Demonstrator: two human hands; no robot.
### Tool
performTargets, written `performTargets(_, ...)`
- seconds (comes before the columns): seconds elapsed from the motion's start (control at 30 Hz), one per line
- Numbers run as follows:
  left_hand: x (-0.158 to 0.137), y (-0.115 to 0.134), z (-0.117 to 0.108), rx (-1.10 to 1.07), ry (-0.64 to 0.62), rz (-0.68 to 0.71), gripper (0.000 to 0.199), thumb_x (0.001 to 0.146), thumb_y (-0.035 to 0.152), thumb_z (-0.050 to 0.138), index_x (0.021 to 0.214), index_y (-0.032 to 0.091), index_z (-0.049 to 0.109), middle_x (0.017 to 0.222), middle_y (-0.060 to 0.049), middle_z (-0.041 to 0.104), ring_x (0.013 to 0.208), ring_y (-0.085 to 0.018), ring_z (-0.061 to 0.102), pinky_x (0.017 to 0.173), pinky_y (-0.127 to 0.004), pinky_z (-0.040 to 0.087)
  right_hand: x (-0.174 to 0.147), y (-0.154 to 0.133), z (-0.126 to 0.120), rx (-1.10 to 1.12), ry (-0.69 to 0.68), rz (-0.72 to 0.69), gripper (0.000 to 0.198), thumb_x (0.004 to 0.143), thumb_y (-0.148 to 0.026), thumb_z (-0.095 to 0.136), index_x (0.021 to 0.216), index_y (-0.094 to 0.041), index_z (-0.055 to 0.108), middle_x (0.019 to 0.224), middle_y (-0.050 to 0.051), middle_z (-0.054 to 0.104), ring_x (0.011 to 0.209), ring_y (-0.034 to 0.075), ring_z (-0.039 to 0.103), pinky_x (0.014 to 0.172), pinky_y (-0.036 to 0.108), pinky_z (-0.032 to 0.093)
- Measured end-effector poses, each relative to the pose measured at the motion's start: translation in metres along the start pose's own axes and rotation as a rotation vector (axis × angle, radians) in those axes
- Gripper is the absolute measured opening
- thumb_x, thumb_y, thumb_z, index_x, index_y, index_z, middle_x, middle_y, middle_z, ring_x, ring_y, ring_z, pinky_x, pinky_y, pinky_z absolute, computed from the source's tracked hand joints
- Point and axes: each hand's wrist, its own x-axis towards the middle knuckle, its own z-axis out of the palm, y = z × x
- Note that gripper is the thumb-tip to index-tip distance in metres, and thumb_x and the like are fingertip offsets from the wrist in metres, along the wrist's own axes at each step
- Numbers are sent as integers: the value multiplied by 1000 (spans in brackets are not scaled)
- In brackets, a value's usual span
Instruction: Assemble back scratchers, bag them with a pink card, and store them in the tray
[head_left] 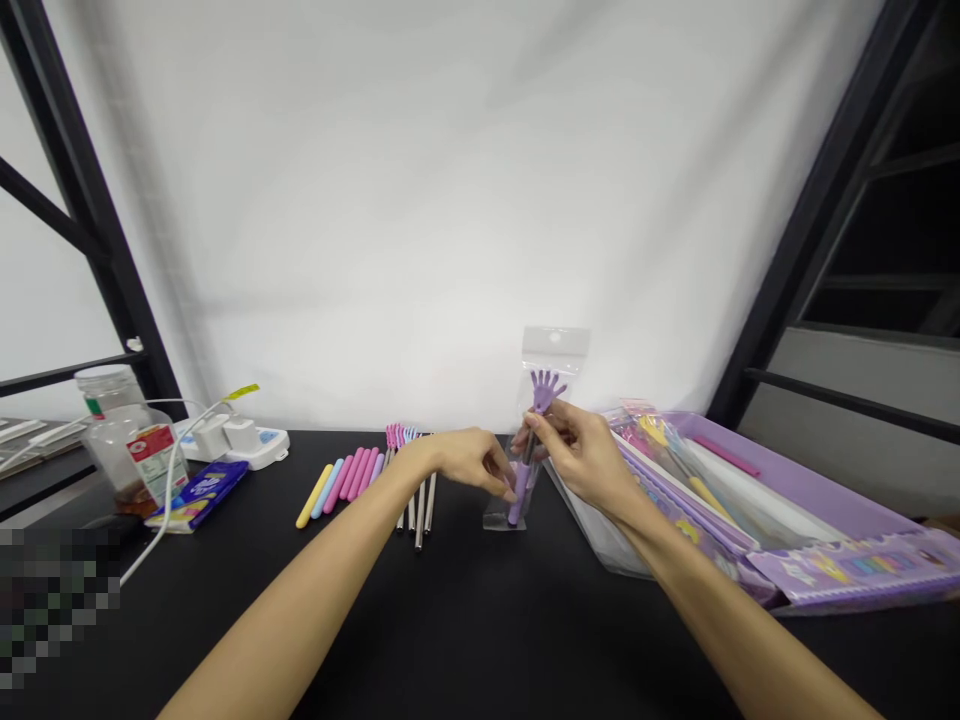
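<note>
A purple back scratcher (519,495) with a small hand-shaped head stands nearly upright just right of centre. My right hand (577,450) pinches it on the rod below the head. My left hand (476,462) is closed at the purple handle, with its fingertips against the handle's lower part. A clear plastic bag (556,345) with a hanging hole at its top stretches along the scratcher; whether the scratcher is inside it or in front of it I cannot tell. Left of my left hand lie several metal rods (419,515) with pink and blue hand-shaped heads (395,434).
Several coloured handles (360,474) lie in a row on the black table (450,620). A purple bin (825,490) with packaged scratchers stands at the right. On the left are a plastic jar (112,440), a blue packet (202,495), and a power strip (266,448) with a white cable (169,500).
</note>
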Motion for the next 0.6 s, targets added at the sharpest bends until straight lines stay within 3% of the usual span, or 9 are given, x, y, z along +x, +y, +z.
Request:
performTargets(0.27,5,-3,7,20,-15,-8,30,77,49,67,81,20,74,74,2,68,67,-13,58,59,-22,40,-1,2,3,-23,-12,-23,28,93,-35,53,71,-19,51,71,5,71,65,19,69,62,27,53)
performTargets(0.43,6,-6,8,39,-24,-15,28,78,47,66,78,20,73,71,2,67,66,-13,59,59,-22,41,0,4,5,-30,-32,-18,26,94,-36,52,75,-18,55,73,6,71,67,19,69,63,27,54)
performTargets(0.6,10,-3,12,84,-31,-13,24,76,43,68,75,19,69,71,2,67,64,-14,60,58,-23,41,-1,15,2,76,-22,34,28,92,-42,55,78,-17,57,79,7,72,73,20,70,64,29,56)
